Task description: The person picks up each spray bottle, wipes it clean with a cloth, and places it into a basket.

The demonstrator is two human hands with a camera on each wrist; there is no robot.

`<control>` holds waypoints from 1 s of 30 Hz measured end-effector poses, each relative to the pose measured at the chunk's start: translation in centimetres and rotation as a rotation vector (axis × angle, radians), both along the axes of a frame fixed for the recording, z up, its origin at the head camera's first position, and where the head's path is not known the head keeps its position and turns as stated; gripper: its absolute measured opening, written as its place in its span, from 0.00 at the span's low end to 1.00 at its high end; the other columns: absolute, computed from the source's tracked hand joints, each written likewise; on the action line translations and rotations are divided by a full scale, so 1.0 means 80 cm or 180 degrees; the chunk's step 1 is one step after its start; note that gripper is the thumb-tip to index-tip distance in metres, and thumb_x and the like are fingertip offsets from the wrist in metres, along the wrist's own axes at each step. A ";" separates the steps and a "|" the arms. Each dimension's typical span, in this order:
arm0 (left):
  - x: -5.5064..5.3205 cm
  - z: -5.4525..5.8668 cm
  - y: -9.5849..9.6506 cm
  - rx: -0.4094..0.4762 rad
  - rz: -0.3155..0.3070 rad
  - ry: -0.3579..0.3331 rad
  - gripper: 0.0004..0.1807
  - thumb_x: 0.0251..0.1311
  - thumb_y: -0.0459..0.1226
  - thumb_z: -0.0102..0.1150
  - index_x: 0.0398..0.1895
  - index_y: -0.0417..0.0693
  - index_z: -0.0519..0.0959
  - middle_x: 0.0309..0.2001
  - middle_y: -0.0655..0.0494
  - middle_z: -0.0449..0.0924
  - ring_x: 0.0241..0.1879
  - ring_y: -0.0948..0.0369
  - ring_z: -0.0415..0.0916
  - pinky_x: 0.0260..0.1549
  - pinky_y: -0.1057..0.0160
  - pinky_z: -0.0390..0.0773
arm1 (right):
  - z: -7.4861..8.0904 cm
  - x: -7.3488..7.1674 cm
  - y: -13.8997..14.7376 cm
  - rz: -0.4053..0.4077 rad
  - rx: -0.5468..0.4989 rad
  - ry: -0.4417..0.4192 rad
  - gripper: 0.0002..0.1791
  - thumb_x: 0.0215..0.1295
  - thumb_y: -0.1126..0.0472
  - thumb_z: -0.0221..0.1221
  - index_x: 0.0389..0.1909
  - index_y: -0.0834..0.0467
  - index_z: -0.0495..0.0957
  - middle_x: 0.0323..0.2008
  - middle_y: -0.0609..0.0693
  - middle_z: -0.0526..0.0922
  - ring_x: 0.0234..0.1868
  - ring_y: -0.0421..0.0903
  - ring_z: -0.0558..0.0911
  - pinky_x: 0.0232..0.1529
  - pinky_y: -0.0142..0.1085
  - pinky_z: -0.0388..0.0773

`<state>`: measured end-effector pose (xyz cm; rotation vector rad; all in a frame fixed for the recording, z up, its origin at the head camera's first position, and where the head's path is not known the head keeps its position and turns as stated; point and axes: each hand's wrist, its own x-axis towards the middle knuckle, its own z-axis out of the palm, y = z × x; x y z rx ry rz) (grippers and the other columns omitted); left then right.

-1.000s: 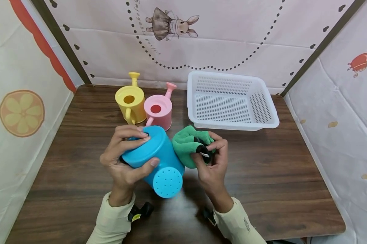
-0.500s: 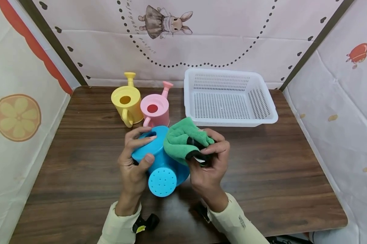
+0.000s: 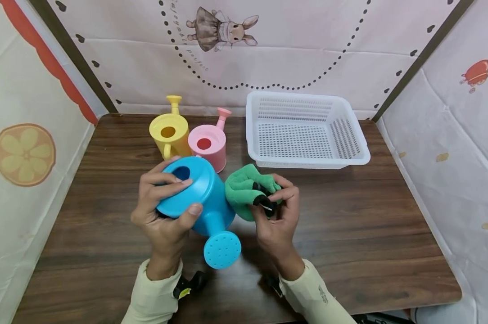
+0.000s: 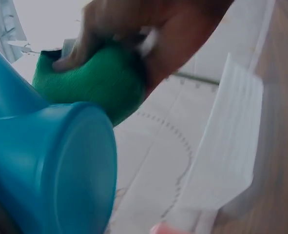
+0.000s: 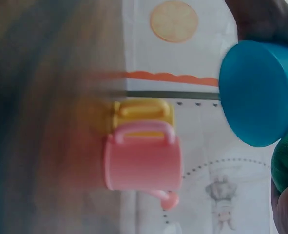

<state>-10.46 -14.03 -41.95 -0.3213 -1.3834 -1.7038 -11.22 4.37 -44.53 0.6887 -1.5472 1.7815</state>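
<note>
My left hand [image 3: 163, 211] grips a blue watering can [image 3: 205, 191] by its top end, tilted so the sprinkler head points toward me. In my right hand [image 3: 282, 220] is a folded green cloth [image 3: 244, 191] with black edging and a small white tag, pinched between thumb and fingers. The cloth lies against the can's side near its base in the head view. From the left wrist, the can's round base [image 4: 85, 170] shows close to the green cloth [image 4: 92, 83]. The can's handle is hidden behind the left hand.
A yellow watering can [image 3: 171, 132] and a pink watering can [image 3: 209, 144] stand side by side at the back of the wooden table [image 3: 369, 234]. To their right sits a white perforated basket [image 3: 309, 164]. Printed cloth walls [image 3: 309, 45] enclose the table's back and sides.
The blue can moved right and then back left, turning in my left hand so its top opening shows more. The cloth wiped over its side and has shifted slightly down.
</note>
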 end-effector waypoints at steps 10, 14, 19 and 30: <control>-0.005 0.002 -0.011 -0.0845 -0.0069 -0.0251 0.39 0.63 0.62 0.78 0.44 0.30 0.88 0.53 0.50 0.83 0.73 0.47 0.78 0.70 0.54 0.80 | 0.016 0.011 -0.010 -0.0065 -0.0209 0.0285 0.16 0.76 0.75 0.62 0.39 0.72 0.61 0.64 0.53 0.82 0.61 0.50 0.85 0.65 0.38 0.85; -0.004 -0.004 -0.022 -0.1059 -0.0217 -0.0139 0.40 0.64 0.64 0.76 0.47 0.30 0.86 0.51 0.44 0.81 0.74 0.47 0.75 0.70 0.54 0.77 | 0.028 0.002 -0.014 -0.0076 -0.0228 0.0353 0.18 0.78 0.72 0.63 0.40 0.72 0.60 0.65 0.52 0.82 0.63 0.50 0.85 0.66 0.39 0.84; -0.002 -0.008 -0.025 -0.1224 -0.0073 0.0020 0.39 0.62 0.66 0.77 0.47 0.36 0.87 0.48 0.39 0.79 0.74 0.48 0.74 0.69 0.55 0.76 | 0.026 -0.011 -0.009 -0.0143 -0.0124 0.0130 0.32 0.80 0.53 0.69 0.41 0.75 0.60 0.68 0.48 0.80 0.63 0.46 0.83 0.67 0.38 0.84; -0.008 -0.002 -0.019 -0.0823 -0.0049 -0.0175 0.51 0.51 0.68 0.83 0.53 0.27 0.80 0.70 0.46 0.82 0.76 0.45 0.74 0.73 0.54 0.80 | -0.006 0.008 -0.004 0.0029 -0.0168 -0.0467 0.31 0.79 0.57 0.70 0.44 0.76 0.60 0.70 0.45 0.78 0.65 0.44 0.83 0.67 0.36 0.85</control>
